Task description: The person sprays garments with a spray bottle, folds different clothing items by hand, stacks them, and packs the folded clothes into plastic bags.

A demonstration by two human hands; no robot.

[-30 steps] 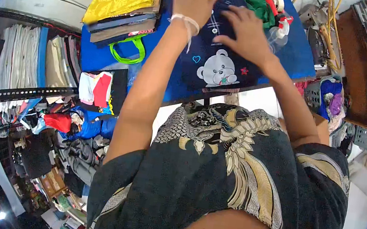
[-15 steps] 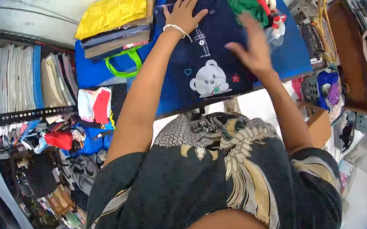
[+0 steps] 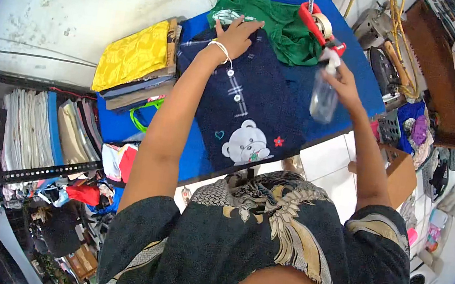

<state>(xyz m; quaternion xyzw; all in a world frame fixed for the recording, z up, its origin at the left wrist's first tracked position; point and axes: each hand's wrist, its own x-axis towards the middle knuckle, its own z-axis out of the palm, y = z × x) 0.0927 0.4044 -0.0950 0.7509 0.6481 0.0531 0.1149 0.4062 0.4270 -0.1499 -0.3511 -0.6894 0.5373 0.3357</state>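
A dark navy garment (image 3: 270, 99) with a white bear patch, buttons and plaid trim lies spread on the blue table (image 3: 356, 81). My left hand (image 3: 236, 38) rests with fingers spread on its upper end, touching the edge of a crumpled green cloth (image 3: 280, 22). At the right, my right hand (image 3: 343, 84) grips a clear spray bottle (image 3: 323, 100) by its neck, close to the white spray head. The bottle is slightly blurred and hangs over the table beside the garment. A red tape dispenser (image 3: 315, 24) with a roll of tape lies just beyond it.
Folded cloths topped by a yellow one (image 3: 135, 55) are stacked at the table's left, near a bright green strap (image 3: 142, 116). An iron (image 3: 383, 70) stands past the right edge. Packed fabrics fill a shelf (image 3: 34, 171) at the left; a cardboard box (image 3: 401, 176) sits below right.
My right hand has left the garment and taken hold of the spray bottle, lifting it. My left hand remains on the garment's upper end. The whole view has shifted a little.
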